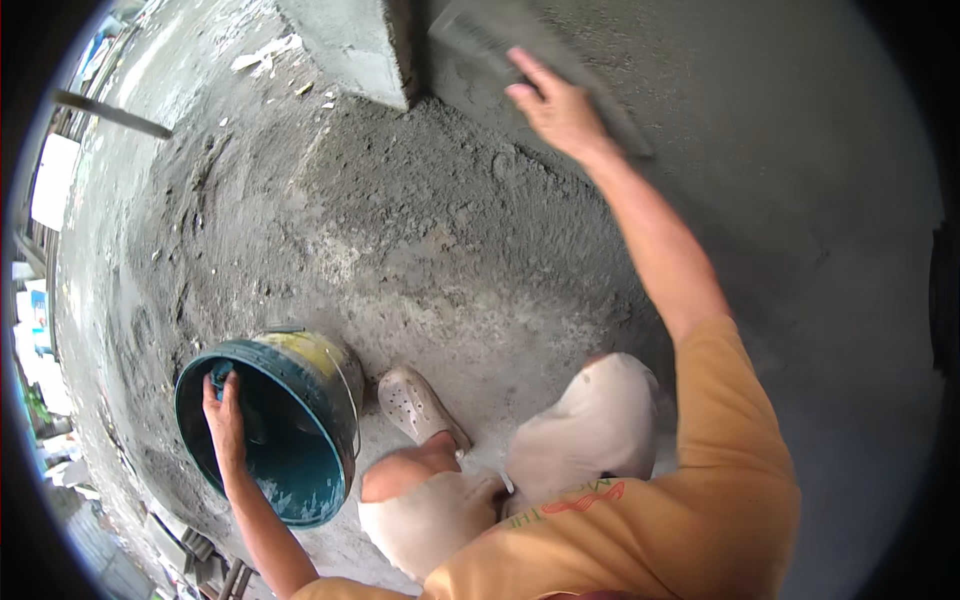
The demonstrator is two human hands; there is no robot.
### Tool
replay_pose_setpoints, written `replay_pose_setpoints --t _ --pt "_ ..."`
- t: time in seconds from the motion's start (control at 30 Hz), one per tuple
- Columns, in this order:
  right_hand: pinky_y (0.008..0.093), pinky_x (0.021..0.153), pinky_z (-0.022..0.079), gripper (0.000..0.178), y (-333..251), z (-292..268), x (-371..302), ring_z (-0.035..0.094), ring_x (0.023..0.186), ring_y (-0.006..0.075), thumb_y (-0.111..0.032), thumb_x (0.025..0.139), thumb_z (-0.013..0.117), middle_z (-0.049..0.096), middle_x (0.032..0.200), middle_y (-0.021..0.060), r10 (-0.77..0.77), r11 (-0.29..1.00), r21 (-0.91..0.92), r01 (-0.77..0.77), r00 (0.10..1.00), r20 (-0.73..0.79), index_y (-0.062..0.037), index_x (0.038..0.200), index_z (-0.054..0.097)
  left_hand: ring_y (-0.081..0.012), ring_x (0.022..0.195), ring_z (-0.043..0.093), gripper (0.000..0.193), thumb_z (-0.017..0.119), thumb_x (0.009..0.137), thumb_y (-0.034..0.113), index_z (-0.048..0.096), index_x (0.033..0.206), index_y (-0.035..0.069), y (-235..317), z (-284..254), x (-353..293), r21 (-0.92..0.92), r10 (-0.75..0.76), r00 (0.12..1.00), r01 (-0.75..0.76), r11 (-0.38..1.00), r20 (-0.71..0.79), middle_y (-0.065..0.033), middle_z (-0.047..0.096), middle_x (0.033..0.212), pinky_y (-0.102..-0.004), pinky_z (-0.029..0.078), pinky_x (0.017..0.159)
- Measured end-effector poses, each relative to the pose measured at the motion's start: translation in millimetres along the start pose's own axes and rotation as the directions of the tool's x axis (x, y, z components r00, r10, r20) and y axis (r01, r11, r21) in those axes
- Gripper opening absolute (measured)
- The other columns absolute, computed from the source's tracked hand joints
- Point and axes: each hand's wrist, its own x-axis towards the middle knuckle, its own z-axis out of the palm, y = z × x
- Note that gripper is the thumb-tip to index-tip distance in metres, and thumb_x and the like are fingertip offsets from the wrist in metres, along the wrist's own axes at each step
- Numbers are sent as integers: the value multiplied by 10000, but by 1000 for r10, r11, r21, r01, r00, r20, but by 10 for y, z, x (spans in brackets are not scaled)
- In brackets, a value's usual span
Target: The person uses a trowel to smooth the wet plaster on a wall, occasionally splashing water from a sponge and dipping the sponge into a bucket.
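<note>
Flat float (pixel 625 125), one, grey, long and rectangular, blurred: lies against the grey mortar surface (pixel 790 130), beyond the bucket (pixel 335 370) and well to its right. Right hand (pixel 560 112), one: on the back of the float, index finger and thumb stretched forward, remaining fingers apparently curled round a grip that is hidden. Left hand (pixel 226 415), one: inside the bucket's mouth, near the rim, fingers closed on a small dark teal item (pixel 220 374), perhaps a cloth or sponge. Bucket, serving as landmark: teal within, yellowish and smeared without, with wet-looking contents. Condition of work: mortar far right of the bucket looks largely smoothed; the area about the float shows coarser grain and probably wants more passes; whether the rough, crumbly band (pixel 430 170) beyond the bucket is to be finished cannot be told. Surroundings: pale concrete block (pixel 365 50), beyond the bucket, left of the float; perforated clog (pixel 415 400), just right of the bucket; dark rod (pixel 115 115), beyond the bucket and leftward.
</note>
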Motion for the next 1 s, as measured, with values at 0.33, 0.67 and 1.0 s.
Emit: replay_pose_setpoints --t 0.33,0.67,1.0 --pt "438 1019 451 483 2145 -288 -2190 567 1235 394 -305 1011 563 619 1323 186 263 961 -109 -254 962 78 -293 1482 458 -88 876 529 282 633 994 231 589 1183 26 -404 -324 -338 106 41 999 -41 994 -6 3 587 950 -241 427 793" --pt "443 875 511 489 2602 -792 -2793 639 1021 426 -233 991 611 671 1071 220 260 953 -184 -240 961 95 -292 1464 500 -98 965 554 358 577 1030 358 632 1220 60 129 226 -874 -33 -62 994 59 998 -89 4 653 1071 -257 431 890" --pt "479 826 517 432 717 1167 15 676 895 383 -312 1006 554 707 924 190 239 961 -185 -204 951 196 -349 1435 525 -90 908 493 479 596 1020 405 537 1229 -22 112 703 -423 38 0 976 9 999 -219 -8 569 995 -241 417 857"
